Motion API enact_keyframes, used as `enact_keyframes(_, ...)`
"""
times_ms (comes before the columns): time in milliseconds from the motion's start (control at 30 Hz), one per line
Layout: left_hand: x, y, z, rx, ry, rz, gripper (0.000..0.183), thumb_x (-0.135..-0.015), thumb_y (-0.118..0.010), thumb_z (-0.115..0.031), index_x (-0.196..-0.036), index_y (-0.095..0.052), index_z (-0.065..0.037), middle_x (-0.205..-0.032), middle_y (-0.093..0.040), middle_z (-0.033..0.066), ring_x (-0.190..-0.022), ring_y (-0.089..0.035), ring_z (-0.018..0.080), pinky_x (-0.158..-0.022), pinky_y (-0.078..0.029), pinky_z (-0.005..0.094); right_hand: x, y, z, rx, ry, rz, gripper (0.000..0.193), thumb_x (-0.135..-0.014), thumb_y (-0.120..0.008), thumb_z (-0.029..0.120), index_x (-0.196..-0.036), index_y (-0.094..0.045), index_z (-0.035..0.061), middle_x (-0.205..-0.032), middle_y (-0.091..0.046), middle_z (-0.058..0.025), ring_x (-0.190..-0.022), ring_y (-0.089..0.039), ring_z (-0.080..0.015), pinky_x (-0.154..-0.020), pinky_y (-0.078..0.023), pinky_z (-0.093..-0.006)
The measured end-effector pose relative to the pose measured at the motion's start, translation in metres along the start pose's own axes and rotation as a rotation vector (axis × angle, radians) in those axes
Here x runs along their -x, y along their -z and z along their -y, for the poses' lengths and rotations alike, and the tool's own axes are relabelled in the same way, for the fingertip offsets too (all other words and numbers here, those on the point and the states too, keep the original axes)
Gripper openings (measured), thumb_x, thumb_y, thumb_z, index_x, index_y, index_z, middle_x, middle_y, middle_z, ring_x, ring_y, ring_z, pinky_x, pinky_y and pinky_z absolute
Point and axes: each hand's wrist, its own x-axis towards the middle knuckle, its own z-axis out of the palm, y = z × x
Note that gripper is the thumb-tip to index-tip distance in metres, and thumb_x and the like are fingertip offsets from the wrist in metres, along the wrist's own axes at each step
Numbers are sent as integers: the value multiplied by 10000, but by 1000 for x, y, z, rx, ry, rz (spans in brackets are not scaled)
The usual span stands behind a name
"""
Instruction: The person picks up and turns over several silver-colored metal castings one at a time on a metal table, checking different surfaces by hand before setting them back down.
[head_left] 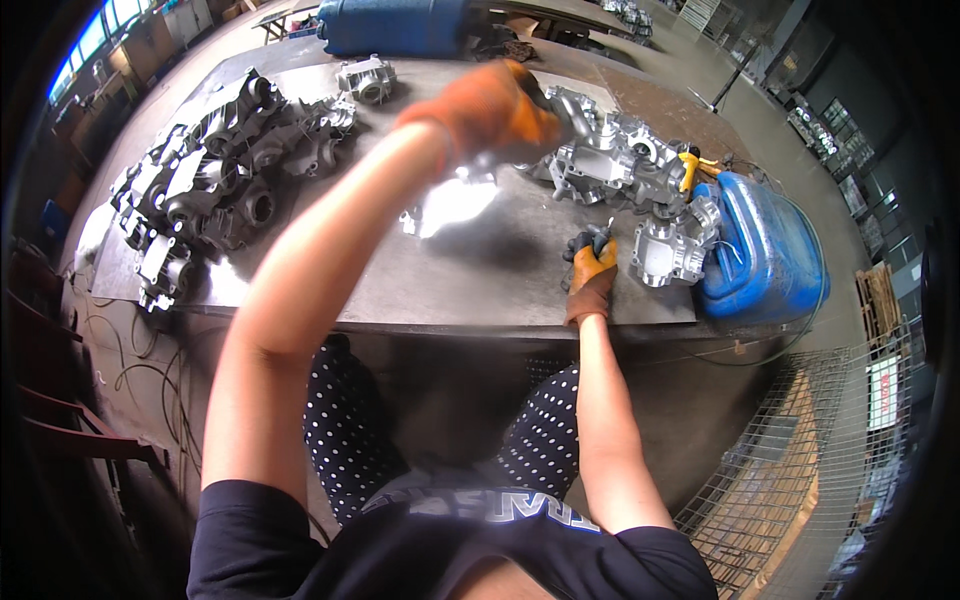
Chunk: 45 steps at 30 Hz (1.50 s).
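Observation:
My left hand (490, 108), in an orange glove, stretches across the table to the near side of the right pile of silver metal castings (612, 160). Motion smears its fingers, so their grip does not show; blurred metal lies right beside them. Low on the right, my right hand (594, 270), in an orange and dark glove, rests near the table's front edge. Its fingers are closed round a slim tool (611, 224) whose thin metal tip points up. Just right of it sits a single casting (665, 252). Another shiny piece (412, 221) shows partly behind my left forearm.
A heap of castings (215, 165) covers the table's left side, with one casting (367, 79) behind it. A blue canister (765, 250) stands at the right edge, beside a yellow-handled air gun (692, 168). A blue drum (390, 27) lies at the back. Wire mesh (770, 450) stands lower right.

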Motion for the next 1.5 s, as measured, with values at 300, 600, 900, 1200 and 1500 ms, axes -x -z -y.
enact_keyframes(300, 148, -70, 35, -473, -393, 32, 300, -725, -779, -166, -976, -639, -78, -925, -640, 172, -839, -612, 402, -807, -533, 450, 6, 1, 21, 119, -76, -30, 116, -954, -615, 85, -1065, -600, 58, -876, -592, 10, -734, -493, -79, -664, -449, -274)
enact_keyframes(600, 222, -12, 117, -675, -504, -29, 416, -547, -766, -126, -957, -695, -137, -957, -647, 80, -1000, -629, 338, -989, -497, 471, -17, -59, 42, 489, 316, 584, 324, -888, -578, -63, -1197, -643, 13, -1150, -709, -92, -1093, -668, -180, -969, -509, -292)
enact_keyframes(900, 216, 67, 190, -761, -421, -120, 243, -689, -707, -45, -887, -670, -180, -1006, -662, 17, -1024, -626, 296, -1007, -467, 447, 3, -114, 71, 1372, 108, 730, 610, -853, -679, 319, -1416, -535, 133, -1354, -605, -215, -1259, -576, -380, -1038, -484, -427)
enact_keyframes(1200, 179, 111, 267, -1287, -209, -251, 345, -808, -603, -36, -1079, -692, -228, -1310, -604, 49, -1349, -503, 269, -1145, -349, 468, 97, -70, 88, 679, -176, 770, 432, -904, -647, 176, -1322, -587, 85, -1052, -699, -105, -877, -675, -208, -759, -554, -362)
enact_keyframes(1500, 154, -76, 183, -851, -196, -569, 418, -768, -765, -403, -1064, -651, -130, -1002, -656, 91, -1005, -626, 302, -968, -440, 442, 29, -85, 92, 1373, 337, 791, 304, -962, -572, 274, -1201, -630, 94, -1022, -727, -151, -853, -714, -296, -735, -548, -412)
